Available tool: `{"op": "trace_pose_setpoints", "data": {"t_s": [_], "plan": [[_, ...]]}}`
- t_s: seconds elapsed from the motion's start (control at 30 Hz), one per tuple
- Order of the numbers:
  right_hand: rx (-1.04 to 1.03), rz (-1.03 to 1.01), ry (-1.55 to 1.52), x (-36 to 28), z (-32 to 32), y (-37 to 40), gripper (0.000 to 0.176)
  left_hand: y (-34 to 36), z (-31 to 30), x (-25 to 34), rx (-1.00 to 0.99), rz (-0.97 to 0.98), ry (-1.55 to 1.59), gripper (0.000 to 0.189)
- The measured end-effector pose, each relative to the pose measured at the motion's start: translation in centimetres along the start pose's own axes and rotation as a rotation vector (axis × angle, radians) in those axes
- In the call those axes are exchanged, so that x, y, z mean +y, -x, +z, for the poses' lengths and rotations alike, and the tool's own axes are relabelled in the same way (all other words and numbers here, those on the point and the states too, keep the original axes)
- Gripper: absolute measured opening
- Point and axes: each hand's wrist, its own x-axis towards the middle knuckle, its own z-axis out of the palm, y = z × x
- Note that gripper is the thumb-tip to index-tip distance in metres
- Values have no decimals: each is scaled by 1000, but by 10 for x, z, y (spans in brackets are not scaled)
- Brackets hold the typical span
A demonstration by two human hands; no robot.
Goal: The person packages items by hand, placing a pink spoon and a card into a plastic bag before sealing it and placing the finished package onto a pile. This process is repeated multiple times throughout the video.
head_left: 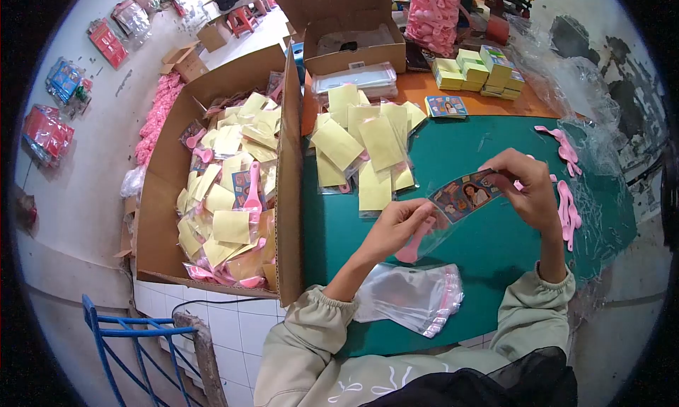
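Note:
My left hand [403, 227] pinches a clear plastic bag whose lower part hangs over the green mat. A pink spoon [416, 243] shows in or behind this bag, just below my fingers. At the other end my right hand [529, 188] is closed on a colourful printed card [465, 196], which stretches between both hands and overlaps the bag's mouth. Beneath my hands lies a fanned stack of clear bags [414, 294] on the mat. Pink spoons [567, 212] rest to the right of my right hand.
Left of the mat [339, 248] stands a cardboard box [290, 195] full of bagged spoons with yellow-backed cards. More such packets [378, 142] are heaped on the mat. Card stacks [495, 67] and an opened carton [357, 57] sit behind. A blue metal frame [134, 332] is at lower left.

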Motion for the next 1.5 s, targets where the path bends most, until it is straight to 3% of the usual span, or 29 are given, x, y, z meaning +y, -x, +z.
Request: {"op": "trace_pose_setpoints", "data": {"t_s": [0.17,0.27,0.37,0.5,0.6,0.67,0.77,0.87,0.9,1.03,1.13,1.43,1.5], "plan": [[19,-86,135,-7,-8,6,16,4,9,14,33,60,94,31],[-80,-81,71,-13,-1,9,15,5,3,18,-54,-24,-214,32],[-225,94,-36,-12,6,13,14,-1,5,13,-169,-20,-239,33],[-480,-21,33,2,20,17,20,-2,11,19,-166,102,-469,49],[-377,-60,-44,5,34,23,17,2,14,23,-91,102,-696,62],[-410,43,-125,15,38,28,16,4,15,20,-41,87,-800,68],[-273,280,-296,39,43,38,16,10,2,26,-99,-83,-519,71],[-132,462,-411,50,41,43,17,7,-26,-16,-85,51,-65,67],[-120,477,-450,54,41,45,17,9,-22,-12,24,-16,47,60],[-164,652,-574,48,43,45,13,9,-26,-13,96,-49,-9,54],[-213,645,-522,50,44,46,13,9,-24,-18,61,-21,-8,54],[-102,615,-671,62,66,53,12,11,-19,-21,27,30,-31,54],[-189,591,-606,63,61,53,11,10,-24,-25,48,-1,-130,53]]}}
